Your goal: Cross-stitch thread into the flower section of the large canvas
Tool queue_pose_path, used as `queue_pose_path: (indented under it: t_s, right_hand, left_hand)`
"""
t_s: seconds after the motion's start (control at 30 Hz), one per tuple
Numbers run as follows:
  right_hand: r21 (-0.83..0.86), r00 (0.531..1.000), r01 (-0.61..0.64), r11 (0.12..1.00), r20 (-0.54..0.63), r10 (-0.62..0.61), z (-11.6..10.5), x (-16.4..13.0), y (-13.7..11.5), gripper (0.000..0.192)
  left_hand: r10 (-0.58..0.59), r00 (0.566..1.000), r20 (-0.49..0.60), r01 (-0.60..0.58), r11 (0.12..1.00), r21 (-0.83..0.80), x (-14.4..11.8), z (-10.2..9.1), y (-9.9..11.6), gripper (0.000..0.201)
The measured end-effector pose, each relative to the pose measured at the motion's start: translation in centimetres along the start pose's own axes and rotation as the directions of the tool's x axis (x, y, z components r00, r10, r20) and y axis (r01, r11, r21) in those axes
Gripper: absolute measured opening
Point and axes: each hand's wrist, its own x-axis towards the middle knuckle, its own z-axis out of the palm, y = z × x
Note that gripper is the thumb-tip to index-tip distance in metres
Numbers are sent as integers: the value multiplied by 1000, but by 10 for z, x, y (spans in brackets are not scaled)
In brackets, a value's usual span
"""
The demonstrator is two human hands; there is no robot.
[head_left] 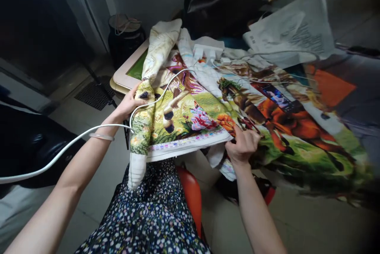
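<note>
Embroidered cloth [184,115] lies draped across the near side of the bench [120,73], with its lower edge reaching out above the lap of the person's floral garment [148,218]. Its left side is gathered into a long roll, twisted narrow partway along, whose white end hangs down past the bench. Both hands grasp the cloth. The left hand [132,99] wraps round the roll just below the twist, its fingers lying over the green and yellow stitching. The right hand [243,143] grips the lower right corner, fingers bent, one fingertip touching the orange flower. Between them the white border with its strip of small coloured squares runs at a slight slant.

White cable [63,157] crosses the left forearm near a pale bracelet [101,137], loops over the roll and runs on across the stitching toward a white power strip [209,46]. To the right spreads fabric with brown horses [297,123]; whether it joins the held part, I cannot tell. A phone [277,95] with a lit screen rests on it. Farther back are a crumpled white bag [293,28] and a shiny black bag [216,8]. Below, a red stool [191,194] shows beside the garment.
</note>
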Motion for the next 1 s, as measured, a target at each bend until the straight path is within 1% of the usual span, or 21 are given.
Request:
queue_pose_path:
  t_s: [0.07, 0.13, 0.17, 0.23, 0.27, 0.3, 0.37, 0.4, 0.43, 0.5, 0.53, 0.57, 0.6, 0.67, 0.7, 0.73, 0.8, 0.83, 0.93, 1.0]
  right_hand:
    - [72, 996, 85, 994, -31, -83, -2, -4, -21, 32]
    - [151, 988, 156, 976, -24, -154, -6, -6, -40, 32]
    - [185, 987, 161, 969, -8, -163, -9, -6, -47, 30]
    - [240, 993, 108, 965, 30, -118, -18, -6, -59, 25]
    - [265, 996, 68, 962, 46, -83, -22, -6, -63, 22]
    - [287, 997, 28, 958, 56, -46, -27, -5, -66, 19]
    - [334, 998, -21, 942, 65, 0, -37, -4, -72, 14]
    - [358, 997, -37, 933, 70, 13, -41, -3, -75, 12]
    - [380, 997, -52, 924, 79, 24, -45, -2, -78, 11]
    - [422, 992, -103, 901, 112, 61, -52, 0, -85, 10]
    - [447, 987, -138, 884, 137, 85, -55, 1, -89, 10]
    - [476, 980, -178, 861, 163, 113, -58, 3, -93, 10]
    - [504, 972, -215, 837, 189, 136, -61, 4, -97, 11]
    - [546, 960, -264, 795, 226, 165, -67, 5, -104, 13]
    - [555, 958, -273, 786, 233, 169, -69, 6, -106, 13]
    - [556, 958, -273, 785, 232, 169, -71, 7, -107, 13]
    - [533, 962, -257, 806, 219, 162, -74, 7, -107, 13]
    - [512, 964, -250, 822, 214, 160, -74, 7, -106, 14]
    - [421, 964, -240, 875, 212, 163, -73, 8, -99, 15]
    - [369, 964, -227, 901, 216, 154, -70, 8, -95, 15]
  left_hand:
    - [41, 994, -101, -39, 999, 26, -11, -10, -11, 89]
    - [94, 975, -201, -75, 992, 100, -21, -14, -22, 84]
    - [120, 963, -243, -85, 985, 153, -27, -14, -27, 82]
    - [178, 933, -311, -88, 955, 283, -43, -9, -35, 73]
    - [230, 911, -343, -96, 926, 366, -54, -3, -37, 69]
    - [303, 879, -369, -110, 880, 462, -67, 4, -38, 64]
    - [458, 777, -431, -112, 775, 622, -99, 23, -39, 48]
    - [513, 754, -410, -125, 725, 677, -116, 35, -39, 40]
    - [556, 747, -365, -156, 680, 716, -133, 47, -40, 32]
    - [614, 754, -232, -262, 606, 751, -162, 74, -45, 29]
    - [621, 771, -144, -327, 578, 747, -172, 86, -49, 31]
    - [620, 783, -46, -392, 551, 737, -179, 98, -54, 34]
    - [612, 791, 27, -433, 528, 730, -181, 108, -60, 35]
    - [621, 778, 95, -470, 475, 744, -176, 123, -71, 35]
    - [655, 750, 88, -474, 441, 762, -170, 127, -75, 32]
    - [676, 735, 56, -448, 422, 788, -163, 129, -79, 30]
    - [704, 710, -9, -400, 414, 817, -148, 127, -82, 24]
    - [713, 701, -10, -403, 408, 819, -143, 124, -82, 20]
    - [747, 660, 76, -500, 362, 787, -137, 112, -78, 12]
    - [774, 614, 155, -595, 325, 735, -138, 104, -74, 14]
